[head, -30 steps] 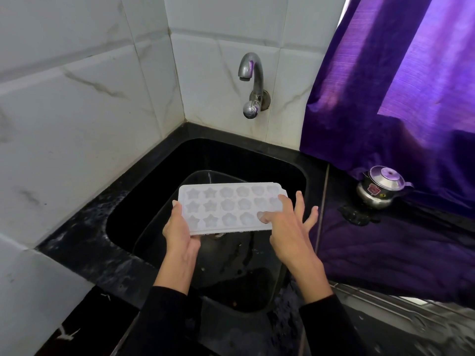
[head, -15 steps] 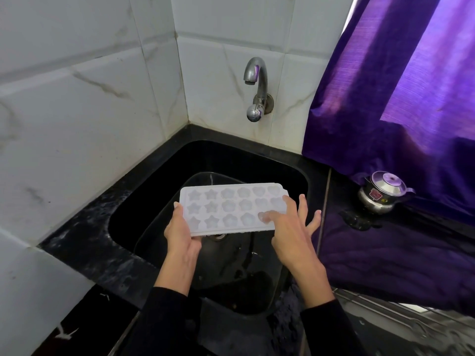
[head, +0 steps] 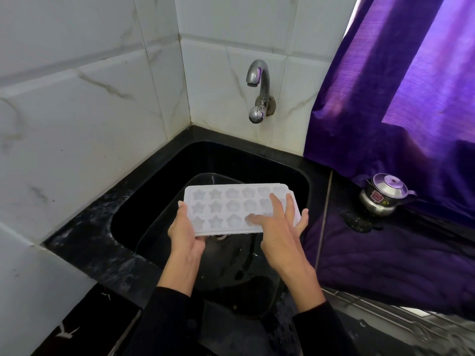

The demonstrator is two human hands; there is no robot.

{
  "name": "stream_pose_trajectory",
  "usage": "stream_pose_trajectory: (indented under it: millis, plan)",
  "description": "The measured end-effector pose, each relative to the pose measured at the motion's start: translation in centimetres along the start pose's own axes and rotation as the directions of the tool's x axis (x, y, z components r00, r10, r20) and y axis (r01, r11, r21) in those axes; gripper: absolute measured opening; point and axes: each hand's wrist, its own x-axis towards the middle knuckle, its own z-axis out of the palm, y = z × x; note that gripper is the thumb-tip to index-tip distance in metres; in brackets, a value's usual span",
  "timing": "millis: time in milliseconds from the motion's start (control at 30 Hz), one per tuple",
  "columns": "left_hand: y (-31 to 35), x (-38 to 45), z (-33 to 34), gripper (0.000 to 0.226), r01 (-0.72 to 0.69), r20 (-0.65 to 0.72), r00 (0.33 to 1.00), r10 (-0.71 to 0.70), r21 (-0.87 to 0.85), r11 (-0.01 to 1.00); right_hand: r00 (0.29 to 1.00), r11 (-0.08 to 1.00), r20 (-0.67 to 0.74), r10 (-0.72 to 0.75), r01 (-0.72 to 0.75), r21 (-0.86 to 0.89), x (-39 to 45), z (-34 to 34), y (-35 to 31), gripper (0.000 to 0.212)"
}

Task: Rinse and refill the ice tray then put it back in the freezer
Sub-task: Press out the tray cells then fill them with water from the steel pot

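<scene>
A white ice tray (head: 226, 205) with star and flower shaped cells is held level above the black sink (head: 159, 191). My left hand (head: 186, 233) grips its near left corner, thumb on the rim. My right hand (head: 280, 227) lies on the tray's right end with fingers spread and straight, touching the cells. A metal tap (head: 258, 92) sticks out of the tiled wall behind the sink, and no water runs from it.
White marble-look tiles cover the walls at left and back. A purple curtain (head: 401, 86) hangs at the right. A small steel pot (head: 383, 197) with a lid stands on the black counter to the right of the sink.
The tray stays over the sink in my left hand. My right hand's fingers have slid a little further onto the tray's right end.
</scene>
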Motion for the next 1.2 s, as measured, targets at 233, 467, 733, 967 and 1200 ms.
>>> stream_pose_trajectory:
  millis: [233,467,733,967,1200]
  plan:
    - [-0.10,-0.11,0.07,0.030,0.004,-0.007,1.000,-0.004,0.009,1.000,0.999,0.998,0.012,0.051,-0.051,0.049,-0.01,-0.48,-0.30,0.062]
    - [-0.05,-0.13,0.07,0.026,-0.003,-0.013,1.000,0.003,0.016,1.000,0.997,0.994,0.049,0.065,-0.069,0.081,-0.20,-0.74,-0.66,0.061]
    - [0.00,-0.15,0.09,0.030,0.003,0.003,1.000,-0.003,0.010,1.000,0.999,0.999,0.034,0.034,-0.033,-0.017,-0.06,-0.39,-0.81,0.067]
    - [-0.06,-0.13,-0.01,0.027,0.010,-0.010,1.000,-0.010,0.020,1.000,0.999,0.998,0.029,0.032,-0.030,-0.058,0.20,-0.11,-0.66,0.062]
    - [-0.18,-0.14,0.28,0.025,0.003,-0.020,1.000,-0.002,0.015,1.000,0.997,0.999,-0.071,-0.035,0.032,-0.036,0.61,-0.14,-0.92,0.066]
